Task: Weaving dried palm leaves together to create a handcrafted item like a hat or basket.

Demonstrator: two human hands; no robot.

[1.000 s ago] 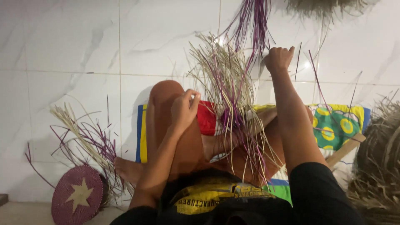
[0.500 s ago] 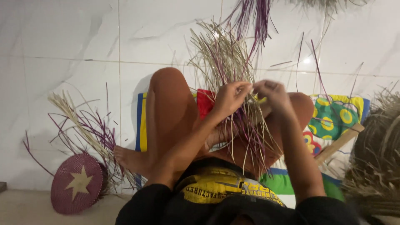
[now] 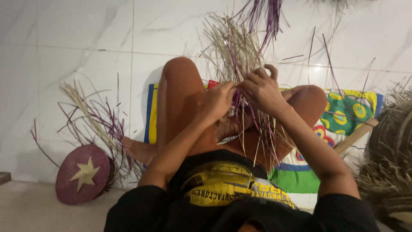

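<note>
Head view, looking down on a seated person with bare knees raised.

Item: bundle of straw strands point(image 3: 240, 56), pale tan mixed with purple, standing between the knees and fanning upward against the white tiled floor point(image 3: 77, 38); loose ends also hang down over the lap.

Left hand point(image 3: 219, 99): fingers curled shut, pinching the strands at the bundle's waist.

Right hand point(image 3: 261, 88): just beside the left, touching it or nearly so, fingers bent and closed around the same strands.

Under the person: patterned mat point(image 3: 347, 114), blue-edged, with green, yellow and red shapes.

To the person's left: round woven purple disc point(image 3: 83, 174) with a pale star at its middle, loose tan and purple strands point(image 3: 92, 116) rising from it.

To the person's right: heap of dry brown fibre point(image 3: 388, 159), with a wooden stick point(image 3: 356, 136) lying near it on the mat.
</note>
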